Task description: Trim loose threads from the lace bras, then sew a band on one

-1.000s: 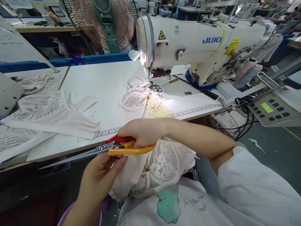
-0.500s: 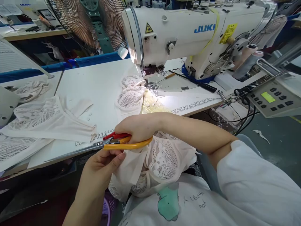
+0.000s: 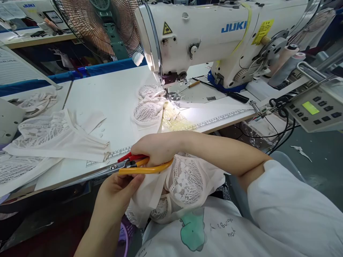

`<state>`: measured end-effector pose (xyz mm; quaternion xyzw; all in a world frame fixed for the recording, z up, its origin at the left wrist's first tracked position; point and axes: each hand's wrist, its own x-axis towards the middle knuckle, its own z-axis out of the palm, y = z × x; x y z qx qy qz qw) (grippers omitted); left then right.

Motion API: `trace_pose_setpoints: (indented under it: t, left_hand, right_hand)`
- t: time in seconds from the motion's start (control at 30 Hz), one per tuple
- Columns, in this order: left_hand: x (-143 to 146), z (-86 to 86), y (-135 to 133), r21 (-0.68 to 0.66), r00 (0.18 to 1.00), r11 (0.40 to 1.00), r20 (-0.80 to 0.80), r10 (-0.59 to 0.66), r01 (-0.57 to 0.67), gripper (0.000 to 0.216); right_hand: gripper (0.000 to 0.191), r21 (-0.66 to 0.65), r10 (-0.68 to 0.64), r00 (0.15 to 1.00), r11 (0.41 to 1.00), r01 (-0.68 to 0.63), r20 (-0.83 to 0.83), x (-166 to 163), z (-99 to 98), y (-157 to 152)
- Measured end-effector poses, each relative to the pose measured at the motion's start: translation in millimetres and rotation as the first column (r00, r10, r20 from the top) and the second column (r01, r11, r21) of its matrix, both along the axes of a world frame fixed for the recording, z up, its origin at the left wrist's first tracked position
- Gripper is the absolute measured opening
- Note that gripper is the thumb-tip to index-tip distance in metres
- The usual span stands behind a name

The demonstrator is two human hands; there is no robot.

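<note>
My right hand (image 3: 157, 148) is closed round the orange and red handles of a pair of scissors (image 3: 118, 167), whose blades point left along the table's front edge. Just below them my left hand (image 3: 118, 192) pinches the edge of a pale lace garment (image 3: 182, 185). The garment hangs from the table into my lap, and its far end lies under the needle of the white sewing machine (image 3: 214, 35).
A stack of lace pieces (image 3: 50, 137) lies on the white table (image 3: 107, 96) at the left. A fan (image 3: 102, 25) stands behind it. At the right are thread cones (image 3: 284, 62), a control panel (image 3: 313, 110) and black cables.
The view has shifted slightly. My hands and the scissors have stayed almost in the same place, with my left fingers closing a little more on the fabric.
</note>
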<state>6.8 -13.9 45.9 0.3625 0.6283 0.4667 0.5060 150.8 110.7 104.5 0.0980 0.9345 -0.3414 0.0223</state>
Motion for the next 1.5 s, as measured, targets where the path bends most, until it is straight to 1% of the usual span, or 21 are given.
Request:
trace_pose_setpoints:
  t: [0.17, 0.27, 0.33, 0.4, 0.47, 0.5, 0.53, 0.57, 0.63, 0.73, 0.77, 0.83, 1.03, 1.2, 1.3, 1.37, 1.43, 1.5]
  left_hand:
    - [6.9, 4.3, 0.9, -0.022, 0.999, 1.000, 0.044, 0.010, -0.009, 0.034]
    - [4.8, 0.6, 0.9, -0.058, 0.999, 0.998, 0.050, 0.014, -0.011, 0.039]
    - [0.9, -2.7, 1.4, -0.073, 0.998, 0.997, 0.058, 0.003, 0.001, 0.036]
    - [-3.1, -4.8, 1.9, -0.060, 0.997, 0.998, 0.075, 0.005, -0.001, 0.033]
    - [-6.3, -5.1, 1.8, -0.035, 0.995, 0.999, 0.092, 0.026, -0.023, 0.031]
    - [-7.5, -4.7, 1.3, -0.036, 0.994, 0.999, 0.101, 0.040, -0.036, 0.030]
    - [-8.6, -4.0, 0.6, -0.045, 0.992, 0.997, 0.112, 0.060, -0.055, 0.030]
    - [-9.5, -3.2, -0.2, -0.048, 0.989, 0.996, 0.125, 0.079, -0.074, 0.031]
    - [-11.0, -1.7, -2.1, -0.053, 0.982, 0.993, 0.150, 0.112, -0.105, 0.032]
    - [-11.7, -0.2, -4.2, -0.072, 0.975, 0.989, 0.168, 0.143, -0.133, 0.032]
    - [-11.3, -0.1, -4.6, -0.079, 0.974, 0.988, 0.172, 0.147, -0.135, 0.032]
    - [-9.1, -0.2, -4.6, -0.089, 0.972, 0.987, 0.179, 0.149, -0.135, 0.032]
    - [0.2, -0.1, -3.6, -0.081, 0.970, 0.987, 0.191, 0.151, -0.138, 0.031]
    - [0.4, 2.7, -3.8, -0.064, 0.966, 0.985, 0.192, 0.171, -0.162, 0.031]
    - [-1.4, 5.1, -4.6, -0.057, 0.968, 0.985, 0.180, 0.173, -0.165, 0.029]
    - [-2.3, 6.9, -5.9, -0.048, 0.973, 0.986, 0.165, 0.163, -0.157, 0.027]
    - [-2.3, 8.6, -8.2, -0.033, 0.977, 0.988, 0.149, 0.152, -0.149, 0.024]
    - [-0.6, 10.2, -11.4, 0.018, 0.991, 0.993, 0.067, 0.113, -0.115, 0.020]
  right_hand:
    - [0.022, 0.010, -0.022, 1.000, 1.000, 0.022, 0.003, -0.7, 0.4, -0.3]
    - [0.023, 0.014, -0.018, 1.000, 1.000, 0.018, 0.015, -2.0, -0.1, -0.9]
    - [0.022, 0.004, -0.051, 0.999, 0.999, 0.051, 0.005, -0.8, -1.8, -3.6]
    - [0.021, -0.037, -0.165, 0.985, 0.986, 0.163, -0.053, 4.6, -5.2, -8.8]
    - [0.023, -0.126, -0.323, 0.938, 0.943, 0.308, -0.123, 15.8, -10.1, -16.1]
    - [0.028, -0.175, -0.383, 0.914, 0.917, 0.358, -0.133, 23.4, -12.9, -19.9]
    - [0.036, -0.204, -0.393, 0.912, 0.908, 0.365, -0.120, 32.1, -15.9, -23.6]
    - [0.041, -0.210, -0.359, 0.929, 0.918, 0.335, -0.088, 41.2, -19.0, -26.9]
    - [0.042, -0.137, -0.258, 0.965, 0.955, 0.262, 0.046, 58.5, -25.1, -32.6]
    - [0.044, -0.044, -0.189, 0.946, 0.977, 0.208, 0.263, 74.3, -32.2, -39.6]
    - [0.045, -0.037, -0.178, 0.936, 0.979, 0.199, 0.305, 75.9, -33.7, -41.6]
    - [0.047, -0.041, -0.163, 0.928, 0.981, 0.188, 0.336, 74.3, -35.0, -44.7]
    - [0.055, -0.054, -0.171, 0.937, 0.979, 0.196, 0.305, 54.5, -31.2, -47.3]
    - [0.055, -0.034, -0.188, 0.946, 0.978, 0.204, 0.265, 45.5, -31.3, -51.7]
    - [0.053, -0.033, -0.251, 0.930, 0.962, 0.270, 0.269, 43.8, -35.7, -54.1]
    - [0.050, -0.068, -0.302, 0.916, 0.942, 0.330, 0.263, 45.0, -39.4, -53.9]
    - [0.047, -0.101, -0.359, 0.911, 0.918, 0.384, 0.204, 47.8, -41.4, -52.4]
    - [0.045, -0.115, -0.445, 0.892, 0.885, 0.452, 0.079, 50.7, -40.3, -50.9]
